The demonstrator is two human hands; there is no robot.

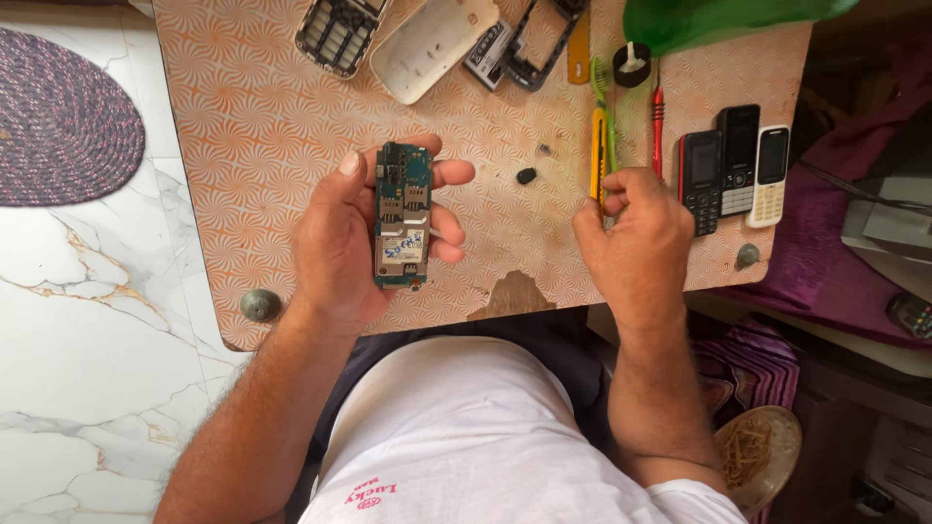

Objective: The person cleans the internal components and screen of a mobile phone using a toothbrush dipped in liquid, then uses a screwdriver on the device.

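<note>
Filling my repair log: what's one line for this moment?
left hand: holds circuit board | right hand: at yellow tool | table: three phones

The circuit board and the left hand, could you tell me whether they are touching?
Touching. The head view shows the left hand gripping the green circuit board, fingers curled round its right edge and thumb along its left edge, lifted above the orange table.

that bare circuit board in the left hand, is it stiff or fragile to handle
The circuit board likely stays stiff: it lies flat across the left hand without sagging. It looks thin and is probably light, since curled fingers alone hold it. Its exposed metal parts suggest it is fragile, so edge grips seem safest.
</note>
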